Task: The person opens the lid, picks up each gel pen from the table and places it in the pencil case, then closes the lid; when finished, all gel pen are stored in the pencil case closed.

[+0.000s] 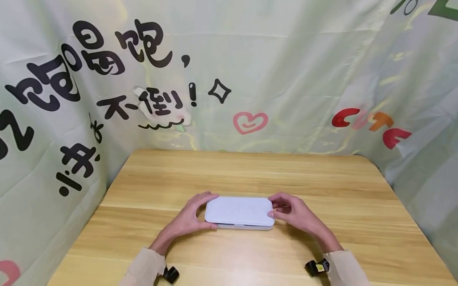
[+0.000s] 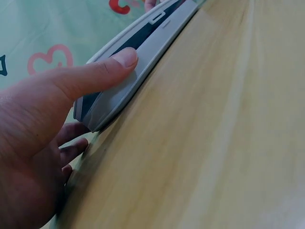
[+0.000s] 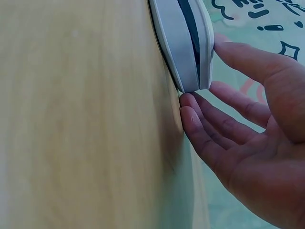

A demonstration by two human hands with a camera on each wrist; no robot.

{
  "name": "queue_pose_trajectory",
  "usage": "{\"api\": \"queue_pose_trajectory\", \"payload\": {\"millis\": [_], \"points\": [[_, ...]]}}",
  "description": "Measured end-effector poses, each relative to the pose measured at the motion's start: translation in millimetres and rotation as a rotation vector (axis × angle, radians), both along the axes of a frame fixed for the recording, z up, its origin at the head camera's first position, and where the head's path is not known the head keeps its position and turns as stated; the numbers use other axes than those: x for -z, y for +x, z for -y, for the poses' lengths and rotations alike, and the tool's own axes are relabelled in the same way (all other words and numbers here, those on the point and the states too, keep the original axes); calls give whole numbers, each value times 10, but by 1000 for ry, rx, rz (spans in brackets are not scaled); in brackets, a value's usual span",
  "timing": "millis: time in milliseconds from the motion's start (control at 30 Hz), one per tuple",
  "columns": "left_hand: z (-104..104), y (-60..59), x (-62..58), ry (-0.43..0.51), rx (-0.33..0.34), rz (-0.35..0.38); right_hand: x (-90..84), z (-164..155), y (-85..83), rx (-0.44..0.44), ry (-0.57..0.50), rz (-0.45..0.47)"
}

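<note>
A flat, pale case point(image 1: 239, 210) with rounded corners lies on the wooden table. Its lid stands slightly raised, with a dark gap along the near side and a small catch point(image 2: 157, 18) showing in the left wrist view. My left hand point(image 1: 190, 214) grips the left end, thumb on the near side and fingers round the far corner. At the opposite end, my right hand point(image 1: 294, 211) holds the case, its thumb on the lid's edge. Curled fingers point(image 3: 224, 126) touch the end of the case below the lid in the right wrist view. The inside stays hidden.
The wooden table point(image 1: 243, 171) reaches back to a pale printed curtain point(image 1: 286, 71), which hangs behind it and at both sides. Black devices point(image 1: 315, 268) are strapped at both wrists, near the beige sleeves point(image 1: 347, 268).
</note>
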State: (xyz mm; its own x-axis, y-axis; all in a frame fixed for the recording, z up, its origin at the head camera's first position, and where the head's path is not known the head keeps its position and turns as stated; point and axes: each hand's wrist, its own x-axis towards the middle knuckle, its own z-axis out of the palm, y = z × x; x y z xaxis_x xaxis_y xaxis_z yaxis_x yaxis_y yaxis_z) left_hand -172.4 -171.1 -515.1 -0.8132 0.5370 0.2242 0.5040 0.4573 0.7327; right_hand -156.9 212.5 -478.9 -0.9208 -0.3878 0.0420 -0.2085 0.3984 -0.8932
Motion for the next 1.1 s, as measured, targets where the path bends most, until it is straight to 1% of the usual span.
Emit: {"api": "queue_pose_trajectory", "payload": {"millis": [67, 167, 233, 467, 700, 900, 1100], "points": [[2, 0, 2, -9, 13, -24, 5, 9, 1, 9, 1, -5], [2, 12, 4, -13, 23, -31, 16, 28, 12, 22, 15, -16], [5, 24, 4, -14, 23, -22, 23, 42, 24, 29, 30, -23], [11, 30, -22, 45, 30, 13, 30, 63, 25, 31, 55, -43], [18, 27, -9, 55, 1, 63, 31, 63, 16, 20, 54, -31], [34, 24, -16, 57, -3, 65, 46, 75, 27, 5, 46, -35], [45, 41, -11, 50, -3, 63, 46, 104, 46, -7, 83, -57]]}}
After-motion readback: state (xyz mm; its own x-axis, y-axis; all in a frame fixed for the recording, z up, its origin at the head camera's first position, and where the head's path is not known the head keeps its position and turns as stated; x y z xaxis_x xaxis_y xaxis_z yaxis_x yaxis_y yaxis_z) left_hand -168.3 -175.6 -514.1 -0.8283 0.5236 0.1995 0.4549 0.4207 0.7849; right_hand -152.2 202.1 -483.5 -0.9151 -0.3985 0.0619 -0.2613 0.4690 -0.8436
